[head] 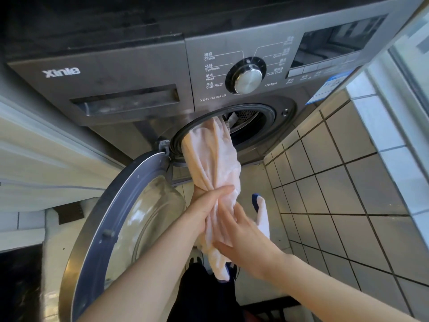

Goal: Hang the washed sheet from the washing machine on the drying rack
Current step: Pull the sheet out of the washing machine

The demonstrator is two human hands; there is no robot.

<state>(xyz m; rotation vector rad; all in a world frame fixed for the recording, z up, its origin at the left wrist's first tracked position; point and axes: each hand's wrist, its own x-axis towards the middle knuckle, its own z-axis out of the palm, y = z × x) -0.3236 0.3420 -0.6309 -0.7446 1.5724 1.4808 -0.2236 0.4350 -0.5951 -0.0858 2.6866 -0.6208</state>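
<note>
A pale pink sheet [212, 156], bunched into a rope, stretches out of the drum opening [248, 126] of the grey front-loading washing machine [130, 73]. My left hand [206, 205] grips the bunched sheet from the left, below the opening. My right hand [241, 233] holds the same bunch just below, from the right. The sheet's loose end hangs down between my forearms. More of the sheet stays inside the drum.
The round glass door [130, 219] stands swung open to the left, next to my left arm. A white-and-blue slipper [261, 212] lies on the tiled floor [336, 187]. A white tiled ledge [383, 126] runs along the right. Dark trousers show below.
</note>
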